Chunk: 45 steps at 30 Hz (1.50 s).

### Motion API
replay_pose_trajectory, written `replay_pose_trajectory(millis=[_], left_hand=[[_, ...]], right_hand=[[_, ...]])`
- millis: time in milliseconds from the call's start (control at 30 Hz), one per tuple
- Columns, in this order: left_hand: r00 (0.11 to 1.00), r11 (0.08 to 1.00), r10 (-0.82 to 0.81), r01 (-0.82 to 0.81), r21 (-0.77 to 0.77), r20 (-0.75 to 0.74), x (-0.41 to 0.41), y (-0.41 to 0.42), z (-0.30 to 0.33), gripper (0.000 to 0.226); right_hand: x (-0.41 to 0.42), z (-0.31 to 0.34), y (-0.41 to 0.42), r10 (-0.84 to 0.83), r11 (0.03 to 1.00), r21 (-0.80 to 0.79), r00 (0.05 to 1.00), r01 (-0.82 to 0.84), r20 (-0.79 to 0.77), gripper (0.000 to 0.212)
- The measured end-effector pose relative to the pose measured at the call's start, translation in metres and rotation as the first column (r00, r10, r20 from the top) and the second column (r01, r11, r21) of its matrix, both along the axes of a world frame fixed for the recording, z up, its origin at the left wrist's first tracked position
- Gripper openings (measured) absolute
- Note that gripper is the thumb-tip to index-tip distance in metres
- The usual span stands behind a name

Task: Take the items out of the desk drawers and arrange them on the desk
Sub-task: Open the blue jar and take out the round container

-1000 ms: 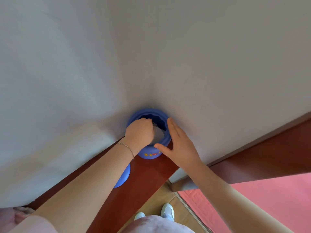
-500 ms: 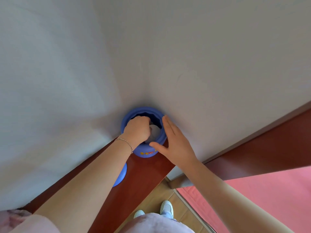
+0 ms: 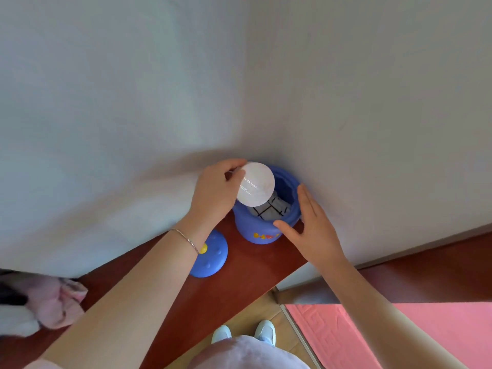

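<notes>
Red-brown desk [image 3: 226,296] — one blue jar [image 3: 266,233]; left hand [image 3: 215,195] grips one white disc [image 3: 257,183], right hand [image 3: 311,233] spread, empty.

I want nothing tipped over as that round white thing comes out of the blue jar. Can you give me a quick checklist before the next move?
1. Left hand grips the round white disc: ok, pinched at its edge.
2. Disc clear of the blue jar rim: ok, it is above the opening.
3. Right hand steadies the jar: ok, open palm against its side.
4. Blue lid out of the way: ok, on the desk beside the jar.
5. Jar empty: not ok, a checked item remains inside.
6. Free desk space: cannot tell.
</notes>
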<state>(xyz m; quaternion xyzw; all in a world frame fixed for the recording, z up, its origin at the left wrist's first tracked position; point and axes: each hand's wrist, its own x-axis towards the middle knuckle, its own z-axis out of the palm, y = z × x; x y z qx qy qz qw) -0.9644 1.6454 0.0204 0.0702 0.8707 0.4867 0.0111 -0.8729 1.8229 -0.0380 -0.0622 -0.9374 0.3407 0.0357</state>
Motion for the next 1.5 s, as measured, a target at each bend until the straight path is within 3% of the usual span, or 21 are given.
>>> replay_pose_trajectory(millis=[267, 567, 767, 933, 1133, 1233, 1367, 1500], left_hand=[[0.929, 0.915, 0.303, -0.346, 0.206, 0.215, 0.053, -0.103, -0.033, 0.026], [0.741, 0.796, 0.520, -0.601, 0.073, 0.426, 0.097, -0.167, -0.105, 0.027], [0.725, 0.791, 0.556, -0.612, 0.011, 0.407, 0.106, -0.167, -0.121, 0.027], [0.762, 0.808, 0.589, -0.556, -0.194, 0.269, 0.111, -0.169, -0.135, 0.031], [0.748, 0.788, 0.615, -0.575, -0.222, 0.248, 0.113, -0.164, -0.137, 0.034], [0.842, 0.827, 0.534, -0.502, -0.253, 0.075, 0.105, -0.149, -0.125, 0.032], [0.968, 0.917, 0.244, -0.248, -0.311, -0.051, 0.087, -0.116, -0.108, 0.028], [0.993, 0.909, -0.066, 0.019, -0.417, -0.099, 0.070, -0.089, -0.114, 0.031]], right_hand=[[0.000, -0.002, -0.001, -0.020, 1.000, 0.000, 0.999, 0.020, 0.026, 0.085], [-0.001, -0.002, -0.002, -0.037, 0.999, 0.033, 0.999, 0.037, 0.023, 0.082], [-0.001, 0.000, -0.002, -0.040, 0.999, 0.034, 0.999, 0.039, 0.031, 0.082], [0.000, 0.000, -0.002, -0.036, 0.999, 0.037, 0.999, 0.034, 0.039, 0.082], [0.000, 0.001, -0.002, -0.032, 0.999, 0.003, 0.999, 0.032, 0.034, 0.083], [0.000, 0.001, -0.003, -0.026, 1.000, -0.003, 0.999, 0.026, 0.027, 0.083], [0.001, 0.001, -0.003, -0.023, 1.000, -0.016, 0.999, 0.023, 0.033, 0.084], [0.000, -0.001, -0.003, -0.026, 1.000, 0.001, 0.999, 0.026, 0.033, 0.085]])
